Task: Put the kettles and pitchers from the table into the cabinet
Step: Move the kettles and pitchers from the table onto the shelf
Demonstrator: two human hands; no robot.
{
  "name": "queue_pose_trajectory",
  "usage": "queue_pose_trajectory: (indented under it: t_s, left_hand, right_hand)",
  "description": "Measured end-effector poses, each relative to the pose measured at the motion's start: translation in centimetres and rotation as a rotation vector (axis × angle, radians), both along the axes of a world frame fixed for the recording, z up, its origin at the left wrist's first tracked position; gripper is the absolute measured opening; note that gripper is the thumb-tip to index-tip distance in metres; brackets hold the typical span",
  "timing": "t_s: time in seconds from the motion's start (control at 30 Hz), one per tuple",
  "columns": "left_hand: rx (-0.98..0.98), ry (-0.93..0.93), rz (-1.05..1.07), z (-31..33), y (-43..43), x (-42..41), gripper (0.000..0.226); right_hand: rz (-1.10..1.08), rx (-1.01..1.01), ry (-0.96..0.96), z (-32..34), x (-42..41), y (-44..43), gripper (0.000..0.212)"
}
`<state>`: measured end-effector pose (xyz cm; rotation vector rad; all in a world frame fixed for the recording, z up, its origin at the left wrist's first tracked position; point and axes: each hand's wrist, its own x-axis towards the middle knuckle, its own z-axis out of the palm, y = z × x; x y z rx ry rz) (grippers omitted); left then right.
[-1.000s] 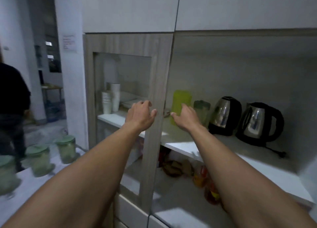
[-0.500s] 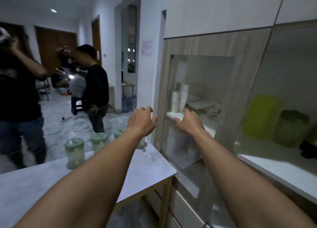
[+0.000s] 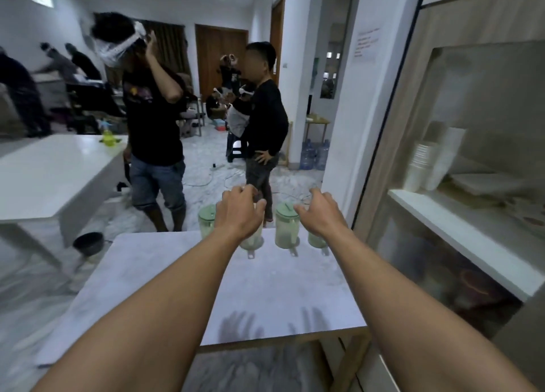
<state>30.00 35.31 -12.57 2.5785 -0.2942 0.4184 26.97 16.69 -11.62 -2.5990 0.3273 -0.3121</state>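
Note:
Several pale green pitchers with green lids stand in a row at the far edge of the white table [image 3: 182, 276]. One pitcher [image 3: 286, 229] shows in full between my hands; another [image 3: 205, 219] peeks out left of my left hand. My left hand [image 3: 240, 212] hovers open in front of a pitcher [image 3: 252, 242] that it mostly hides. My right hand [image 3: 321, 212] hovers open over the rightmost pitcher [image 3: 317, 240]. Neither hand holds anything. The cabinet [image 3: 460, 161] stands to the right.
Two people stand just beyond the table, one [image 3: 153, 120] on the left and one [image 3: 264, 120] in the middle. A second white table [image 3: 53, 170] is at left, with a black pan [image 3: 88, 241] on the floor. Stacked cups [image 3: 424, 161] sit behind the cabinet's glass door.
My view has swung left from the cabinet shelf with kettles to the table. Both hands have moved from the cabinet door to the row of pitchers.

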Motion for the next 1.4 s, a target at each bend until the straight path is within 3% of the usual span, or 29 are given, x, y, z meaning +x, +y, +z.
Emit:
queue_pose_trajectory:
  t_s: [0.4,0.9,1.1,1.4]
  left_hand:
    - [-0.167,0.224,0.273,-12.2,6.2,8.5,0.048]
    - [-0.686,0.466,0.434,-23.6,7.7,22.1,0.063]
    - [-0.775,0.512,0.483,-25.3,7.4,24.5,0.055]
    - [-0.793,0.452,0.492,-26.0,6.7,26.8,0.022]
  right_hand:
    - [0.153,0.141,0.134,-12.6,11.8,5.0,0.061]
    - [-0.046,0.485,0.163,-25.1,24.4,7.2,0.067]
    - [-0.137,0.692,0.093,-27.0,26.9,8.3,0.045]
    - [-0.247,0.855,0.047,-28.5,29.1,9.5,0.021]
